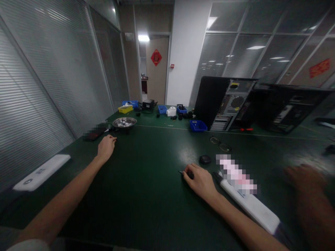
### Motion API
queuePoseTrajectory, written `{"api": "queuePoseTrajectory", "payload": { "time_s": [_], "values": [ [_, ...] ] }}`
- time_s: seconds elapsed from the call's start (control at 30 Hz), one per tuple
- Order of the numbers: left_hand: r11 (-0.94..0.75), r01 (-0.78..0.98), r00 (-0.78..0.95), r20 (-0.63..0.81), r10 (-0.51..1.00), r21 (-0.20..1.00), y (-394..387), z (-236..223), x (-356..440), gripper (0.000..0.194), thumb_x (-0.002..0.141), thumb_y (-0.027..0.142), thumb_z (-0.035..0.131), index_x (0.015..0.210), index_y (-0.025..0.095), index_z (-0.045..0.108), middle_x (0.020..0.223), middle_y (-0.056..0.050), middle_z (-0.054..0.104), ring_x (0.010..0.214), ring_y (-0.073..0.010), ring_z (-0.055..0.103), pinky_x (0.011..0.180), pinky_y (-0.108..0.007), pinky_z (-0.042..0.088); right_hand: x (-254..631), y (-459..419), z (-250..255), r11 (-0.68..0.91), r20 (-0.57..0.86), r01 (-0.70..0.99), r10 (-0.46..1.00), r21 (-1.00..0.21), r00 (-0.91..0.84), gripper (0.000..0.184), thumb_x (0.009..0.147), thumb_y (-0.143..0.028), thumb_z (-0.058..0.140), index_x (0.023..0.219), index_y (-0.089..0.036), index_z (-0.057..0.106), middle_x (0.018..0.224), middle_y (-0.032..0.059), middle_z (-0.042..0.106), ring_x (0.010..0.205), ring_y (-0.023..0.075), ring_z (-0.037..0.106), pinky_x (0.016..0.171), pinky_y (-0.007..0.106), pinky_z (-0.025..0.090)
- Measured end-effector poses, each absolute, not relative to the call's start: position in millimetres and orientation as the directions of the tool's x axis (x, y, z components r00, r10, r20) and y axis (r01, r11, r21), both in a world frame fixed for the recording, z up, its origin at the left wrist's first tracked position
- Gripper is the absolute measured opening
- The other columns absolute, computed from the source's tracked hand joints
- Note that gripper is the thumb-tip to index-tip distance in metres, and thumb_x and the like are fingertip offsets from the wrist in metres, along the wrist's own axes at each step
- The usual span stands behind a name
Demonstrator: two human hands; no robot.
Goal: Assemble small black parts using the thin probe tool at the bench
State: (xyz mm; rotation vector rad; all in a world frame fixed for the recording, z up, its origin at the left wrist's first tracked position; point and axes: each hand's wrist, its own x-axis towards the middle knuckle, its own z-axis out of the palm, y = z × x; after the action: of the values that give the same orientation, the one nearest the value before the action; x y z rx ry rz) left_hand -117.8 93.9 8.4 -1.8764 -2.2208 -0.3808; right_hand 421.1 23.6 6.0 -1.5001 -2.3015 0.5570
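My right hand (201, 181) rests on the green table, its fingers closed around a screwdriver (191, 175) with a dark handle and a thin tip pointing left. A black computer mouse (205, 159) lies just beyond that hand. Out to the left, my left hand (106, 148) hovers at or just above the tabletop with thumb and fingers pressed together. Whatever those fingertips hold, if anything, is too small to make out. Past them stands a shiny metal bowl (124, 122) with small pale bits in it, and a blurred-out dark object (96, 133) lies to its left.
Another person's blurred hand (306, 177) is at the right. Long white power strips lie left (43, 172) and right (251, 205). Glasses (220, 143), a blue tray (198, 126), an open computer case (222, 103) and a yellow tray (125, 109) stand farther back.
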Motion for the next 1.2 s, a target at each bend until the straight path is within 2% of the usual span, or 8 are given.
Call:
{"api": "queuePoseTrajectory", "payload": {
  "time_s": [0.13,0.23,0.33,0.43,0.53,0.77,1.2],
  "values": [
    [0.140,0.989,-0.147,0.318,0.937,0.045,89.6,8.5,-121.2,0.036,0.098,0.034,0.046,0.114,0.018,0.075,0.114,-0.016,0.063,0.109,-0.0319,0.059,0.093,-0.044,0.051,408.0,21.0,7.5,0.429,0.083,0.775,0.892,-0.465,-0.444,0.021,0.101,-0.037,0.049,0.097,-0.023,0.064,0.098,0.0028,0.066,0.080,0.0166,0.065,0.065,0.027,0.038],
    [0.135,0.989,-0.148,0.313,0.938,0.060,89.5,8.9,-123.9,0.034,0.097,0.034,0.049,0.111,0.018,0.075,0.111,-0.015,0.063,0.110,-0.0323,0.059,0.095,-0.044,0.050,394.8,18.1,7.7,0.506,0.110,0.740,0.850,-0.444,-0.515,0.020,0.103,-0.037,0.047,0.100,-0.024,0.063,0.100,0.0023,0.065,0.076,0.0148,0.063,0.064,0.027,0.037],
    [0.155,0.982,-0.181,0.309,0.934,0.104,93.1,9.1,-128.5,0.030,0.098,0.035,0.054,0.112,0.016,0.072,0.116,-0.013,0.063,0.112,-0.0285,0.059,0.098,-0.045,0.050,383.4,17.5,6.8,0.566,0.137,0.706,0.811,-0.425,-0.568,0.019,0.104,-0.035,0.046,0.102,-0.024,0.062,0.100,0.0022,0.065,0.076,0.0143,0.062,0.066,0.027,0.038],
    [0.197,0.964,-0.241,0.277,0.930,0.179,99.3,9.7,-136.4,0.029,0.098,0.036,0.059,0.114,0.014,0.066,0.116,-0.010,0.065,0.105,-0.0224,0.063,0.095,-0.044,0.053,377.6,19.0,5.9,0.595,0.152,0.688,0.791,-0.416,-0.592,0.017,0.104,-0.033,0.046,0.103,-0.024,0.061,0.101,0.0024,0.064,0.077,0.0140,0.062,0.066,0.026,0.038],
    [0.238,0.938,-0.295,0.219,0.930,0.250,105.2,10.6,-144.8,0.029,0.098,0.036,0.061,0.115,0.013,0.065,0.114,-0.010,0.066,0.100,-0.0206,0.065,0.091,-0.042,0.056,377.3,19.9,6.5,0.601,0.154,0.684,0.787,-0.414,-0.598,0.018,0.104,-0.034,0.046,0.103,-0.024,0.060,0.101,0.0022,0.064,0.076,0.0137,0.062,0.065,0.026,0.038],
    [0.268,0.901,-0.329,0.134,0.935,0.340,107.2,12.4,-147.8,0.032,0.098,0.038,0.060,0.119,0.014,0.065,0.119,-0.011,0.066,0.106,-0.0226,0.065,0.095,-0.044,0.056,378.7,19.2,8.8,0.587,0.140,0.692,0.795,-0.419,-0.590,0.021,0.104,-0.036,0.045,0.104,-0.024,0.062,0.102,0.0032,0.065,0.079,0.0146,0.063,0.066,0.026,0.039],
    [0.299,0.872,-0.365,0.110,0.924,0.387,104.0,17.4,-133.3,0.034,0.097,0.041,0.062,0.116,0.013,0.066,0.117,-0.011,0.067,0.105,-0.0224,0.065,0.095,-0.044,0.055,377.9,20.6,7.9,0.580,0.135,0.699,0.801,-0.419,-0.584,0.020,0.104,-0.036,0.046,0.104,-0.024,0.063,0.102,0.0021,0.065,0.079,0.0143,0.063,0.066,0.026,0.038]
  ]
}}
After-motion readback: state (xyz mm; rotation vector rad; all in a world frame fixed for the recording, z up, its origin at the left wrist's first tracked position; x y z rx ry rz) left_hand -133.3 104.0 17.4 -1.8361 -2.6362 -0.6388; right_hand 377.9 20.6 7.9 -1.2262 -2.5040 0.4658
